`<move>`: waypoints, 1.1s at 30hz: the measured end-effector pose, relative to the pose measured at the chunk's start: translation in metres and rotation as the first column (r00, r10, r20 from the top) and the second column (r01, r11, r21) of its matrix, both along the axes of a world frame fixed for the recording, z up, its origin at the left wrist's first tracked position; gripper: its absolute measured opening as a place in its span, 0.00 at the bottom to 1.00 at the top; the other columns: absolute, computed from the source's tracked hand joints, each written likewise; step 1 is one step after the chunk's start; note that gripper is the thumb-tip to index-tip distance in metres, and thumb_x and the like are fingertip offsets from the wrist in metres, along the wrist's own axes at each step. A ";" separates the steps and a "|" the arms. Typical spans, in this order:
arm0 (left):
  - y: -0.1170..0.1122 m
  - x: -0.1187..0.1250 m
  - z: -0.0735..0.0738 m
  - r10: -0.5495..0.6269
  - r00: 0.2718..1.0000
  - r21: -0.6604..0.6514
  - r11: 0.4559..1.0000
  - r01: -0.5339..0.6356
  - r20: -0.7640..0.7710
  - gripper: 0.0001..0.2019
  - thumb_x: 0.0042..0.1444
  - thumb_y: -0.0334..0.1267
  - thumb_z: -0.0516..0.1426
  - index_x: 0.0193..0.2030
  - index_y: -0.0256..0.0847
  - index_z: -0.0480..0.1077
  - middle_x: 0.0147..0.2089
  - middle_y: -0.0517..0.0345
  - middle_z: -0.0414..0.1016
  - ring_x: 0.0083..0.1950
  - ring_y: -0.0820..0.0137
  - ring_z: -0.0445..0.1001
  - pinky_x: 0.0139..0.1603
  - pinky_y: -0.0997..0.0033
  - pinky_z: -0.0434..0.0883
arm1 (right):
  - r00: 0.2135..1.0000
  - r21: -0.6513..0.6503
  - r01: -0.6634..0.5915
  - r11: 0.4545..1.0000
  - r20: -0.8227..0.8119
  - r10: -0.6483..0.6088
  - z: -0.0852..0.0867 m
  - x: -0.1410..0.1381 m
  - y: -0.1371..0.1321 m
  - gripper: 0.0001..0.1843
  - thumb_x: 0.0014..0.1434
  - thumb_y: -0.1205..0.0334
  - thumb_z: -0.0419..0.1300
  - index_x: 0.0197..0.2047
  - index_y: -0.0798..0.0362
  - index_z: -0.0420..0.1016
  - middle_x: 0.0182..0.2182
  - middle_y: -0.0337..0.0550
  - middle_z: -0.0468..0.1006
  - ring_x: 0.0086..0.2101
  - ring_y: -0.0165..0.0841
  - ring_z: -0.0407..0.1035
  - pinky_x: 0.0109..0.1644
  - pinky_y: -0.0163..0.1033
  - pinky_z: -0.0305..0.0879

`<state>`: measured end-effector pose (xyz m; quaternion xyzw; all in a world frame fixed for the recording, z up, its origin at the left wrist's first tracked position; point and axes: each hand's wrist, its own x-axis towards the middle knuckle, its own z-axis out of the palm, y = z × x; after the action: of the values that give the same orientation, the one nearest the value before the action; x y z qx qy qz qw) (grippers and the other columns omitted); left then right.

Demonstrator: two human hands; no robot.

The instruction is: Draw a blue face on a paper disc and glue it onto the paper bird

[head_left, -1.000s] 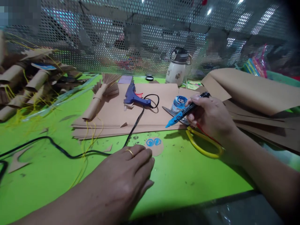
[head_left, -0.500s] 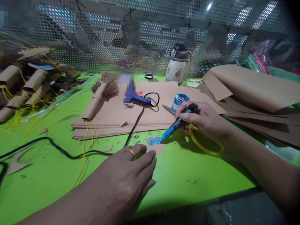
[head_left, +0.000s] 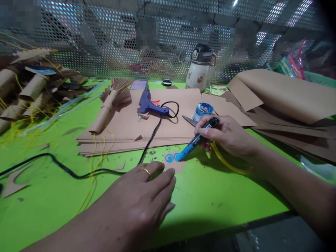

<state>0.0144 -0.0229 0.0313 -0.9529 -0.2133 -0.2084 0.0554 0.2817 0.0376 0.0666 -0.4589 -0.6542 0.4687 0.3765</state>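
Observation:
My right hand (head_left: 227, 134) is closed round a blue marker pen (head_left: 193, 144), its tip down on a small rounded piece of brown paper (head_left: 179, 168). Two blue ring-shaped marks show on that piece. With fingers stretched out, my left hand (head_left: 145, 192) lies flat on the table, its fingertips at the paper's near left edge. A scissor blade (head_left: 189, 120) points out beyond my right hand, and a yellow handle loop (head_left: 225, 162) shows beneath it. Whether the hand also grips these scissors is hidden.
Behind the hands, a blue glue gun (head_left: 152, 106) and a pleated paper figure (head_left: 106, 108) lie on stacked brown paper (head_left: 126, 129). A tape roll (head_left: 203, 110) and a bottle (head_left: 198, 73) stand farther back. A black cable (head_left: 65, 169) crosses the green table. Paper tubes (head_left: 34, 87) crowd the left.
The marker tip has shifted slightly left and down over the right-hand blue ring. My left hand stays in place; the view has shifted slightly.

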 end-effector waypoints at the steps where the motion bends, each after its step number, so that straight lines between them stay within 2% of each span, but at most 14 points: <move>1: 0.000 0.000 0.000 0.004 1.000 0.000 1.000 -0.004 0.002 0.18 0.75 0.33 0.48 0.49 0.31 0.81 0.50 0.47 0.85 0.49 0.51 0.80 0.46 0.48 0.82 | 1.000 -0.004 0.001 1.000 -0.005 -0.001 0.000 0.000 0.000 0.07 0.57 0.59 0.66 0.33 0.52 0.73 0.19 0.37 0.78 0.18 0.29 0.70 0.22 0.33 0.71; 12: -0.001 -0.001 0.004 0.000 1.000 0.020 1.000 0.000 0.005 0.20 0.76 0.34 0.46 0.48 0.31 0.80 0.50 0.47 0.85 0.48 0.51 0.81 0.44 0.49 0.83 | 0.999 -0.033 0.009 0.999 -0.045 -0.010 -0.003 0.000 0.001 0.08 0.59 0.58 0.65 0.32 0.52 0.72 0.17 0.36 0.77 0.15 0.29 0.69 0.19 0.32 0.69; 23: 0.001 -0.002 -0.002 -0.005 1.000 0.024 1.000 0.005 0.007 0.19 0.76 0.34 0.47 0.48 0.32 0.80 0.50 0.49 0.85 0.49 0.53 0.80 0.45 0.50 0.81 | 0.993 -0.018 0.058 0.998 -0.102 -0.060 -0.004 0.002 0.001 0.08 0.60 0.59 0.66 0.33 0.51 0.72 0.17 0.37 0.78 0.15 0.29 0.69 0.19 0.32 0.68; 28: 0.003 -0.003 -0.002 -0.005 1.000 0.057 0.998 0.005 0.012 0.21 0.77 0.35 0.46 0.47 0.33 0.81 0.48 0.49 0.86 0.47 0.55 0.79 0.44 0.54 0.80 | 0.998 -0.016 0.002 1.000 -0.070 -0.003 -0.002 -0.002 -0.003 0.08 0.60 0.60 0.65 0.33 0.52 0.72 0.18 0.36 0.78 0.16 0.29 0.69 0.19 0.32 0.68; 33: 0.000 -0.003 0.003 -0.005 1.000 0.058 0.998 0.004 0.013 0.21 0.77 0.35 0.45 0.47 0.33 0.81 0.49 0.51 0.86 0.48 0.55 0.79 0.45 0.55 0.79 | 0.999 -0.018 0.013 1.000 -0.038 -0.014 -0.001 0.000 0.000 0.08 0.59 0.60 0.66 0.32 0.52 0.73 0.17 0.36 0.77 0.16 0.28 0.69 0.20 0.32 0.68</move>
<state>0.0113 -0.0228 0.0341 -0.9500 -0.2053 -0.2207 0.0810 0.2817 0.0372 0.0654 -0.4576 -0.6395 0.4807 0.3880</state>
